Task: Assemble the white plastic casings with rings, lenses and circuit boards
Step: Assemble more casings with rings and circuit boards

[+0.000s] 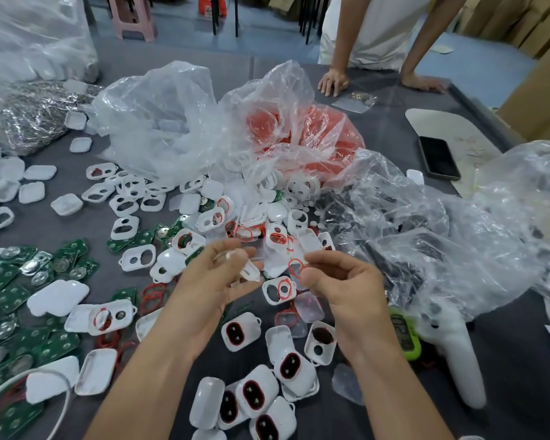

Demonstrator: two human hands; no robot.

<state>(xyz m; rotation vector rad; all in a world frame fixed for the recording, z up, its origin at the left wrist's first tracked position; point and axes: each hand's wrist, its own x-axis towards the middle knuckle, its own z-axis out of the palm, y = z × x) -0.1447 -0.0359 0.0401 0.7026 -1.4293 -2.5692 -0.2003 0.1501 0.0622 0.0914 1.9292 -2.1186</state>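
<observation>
The left hand [216,277] is curling its fingers round a clear lens [251,270], held above the grey table [505,360]; the lens is blurred, its long axis slanting from the fingertips down towards the right hand [346,287]; that hand is pinching a red ring [296,267] between thumb and forefinger, just beside the lens, the oval standing roughly on end and facing the camera; white casings [138,257] are lying scattered below and around both hands; green circuit boards [7,274] are heaping up at the left; crumpled plastic bags [159,122] are sitting behind; another person [381,27] is leaning on the far edge.
</observation>
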